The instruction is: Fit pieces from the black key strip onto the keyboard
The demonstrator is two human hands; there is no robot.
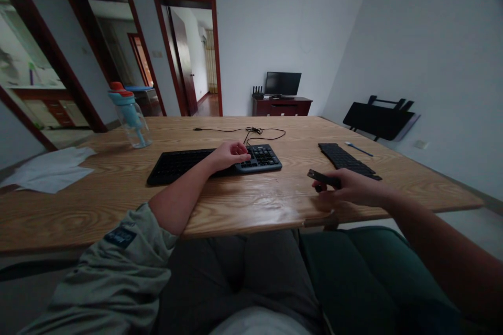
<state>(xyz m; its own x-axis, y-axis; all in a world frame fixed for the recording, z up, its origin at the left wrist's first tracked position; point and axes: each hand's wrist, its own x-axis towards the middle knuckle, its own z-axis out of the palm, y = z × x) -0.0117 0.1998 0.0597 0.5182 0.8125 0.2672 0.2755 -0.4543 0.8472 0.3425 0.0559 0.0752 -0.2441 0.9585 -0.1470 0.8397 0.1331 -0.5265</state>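
A black keyboard lies on the wooden table in front of me, its number pad on the right side. Over it rests my left hand, fingers curled in towards the thumb; whatever may be between them is hidden. To the right, just above the table near its front edge, my right hand is closed around a black bar-shaped tool that points left. A small dark rounded part shows below it, by the fingertips. Beyond this hand lies a black block of keys in rows, separate from the keyboard.
The keyboard's cable lies loosely coiled behind it. A blue-handled brush lies at the right. On the left stand a clear bottle with a red lid and white paper sheets. A green seat adjoins the table's front edge.
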